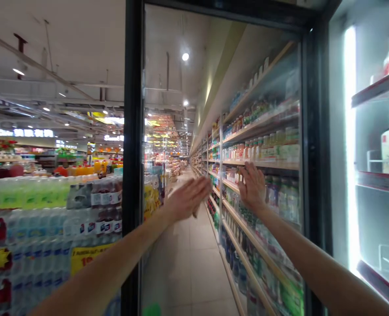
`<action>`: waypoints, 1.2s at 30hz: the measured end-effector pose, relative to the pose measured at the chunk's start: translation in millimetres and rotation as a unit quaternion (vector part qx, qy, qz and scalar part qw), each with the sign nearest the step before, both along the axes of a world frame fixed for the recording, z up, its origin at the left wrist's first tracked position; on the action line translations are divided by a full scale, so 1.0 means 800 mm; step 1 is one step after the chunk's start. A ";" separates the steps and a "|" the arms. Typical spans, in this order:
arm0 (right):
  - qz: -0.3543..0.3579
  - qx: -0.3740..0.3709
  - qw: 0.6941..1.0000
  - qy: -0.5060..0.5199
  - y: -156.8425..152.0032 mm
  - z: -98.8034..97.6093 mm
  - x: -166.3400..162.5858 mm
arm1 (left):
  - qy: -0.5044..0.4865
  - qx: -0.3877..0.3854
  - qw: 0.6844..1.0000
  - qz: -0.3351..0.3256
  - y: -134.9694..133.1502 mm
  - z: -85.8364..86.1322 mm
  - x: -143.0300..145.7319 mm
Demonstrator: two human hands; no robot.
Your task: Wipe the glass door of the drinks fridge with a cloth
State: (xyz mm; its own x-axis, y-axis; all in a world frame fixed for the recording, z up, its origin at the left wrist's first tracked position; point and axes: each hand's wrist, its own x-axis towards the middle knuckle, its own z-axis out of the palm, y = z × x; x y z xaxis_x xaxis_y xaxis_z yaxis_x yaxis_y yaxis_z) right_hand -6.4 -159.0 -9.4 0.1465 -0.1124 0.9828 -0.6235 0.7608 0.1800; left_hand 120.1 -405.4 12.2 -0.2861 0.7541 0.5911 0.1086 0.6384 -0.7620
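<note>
Bare forearms [99, 265] lie nearest, entering from 7 and 4 o'clock; before them the black-framed glass door [222, 140] fills the centre. It should swing stiff and fairly heavy, its pane slick and breakable, so the frame [133, 145] at 9 o'clock looks the surest hold. Both hands seem empty: the left hand [189, 198], at 6 o'clock, edge-on, fingers together; the right hand [253, 186], at 4, loosely spread; contact unclear.
</note>
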 end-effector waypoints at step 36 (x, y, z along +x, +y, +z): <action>-0.010 -0.014 1.000 0.013 -0.005 0.002 0.008 | 0.116 0.179 0.977 -0.020 0.013 0.083 -0.014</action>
State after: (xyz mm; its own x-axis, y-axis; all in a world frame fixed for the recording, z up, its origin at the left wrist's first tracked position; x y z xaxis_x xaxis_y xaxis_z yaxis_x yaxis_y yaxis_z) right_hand 0.4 -163.1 -7.4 0.1699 -0.0881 0.9815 -0.6036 0.7780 0.1744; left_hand 109.0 -395.3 78.6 -0.0890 0.4957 0.8639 -0.0105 0.8668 -0.4985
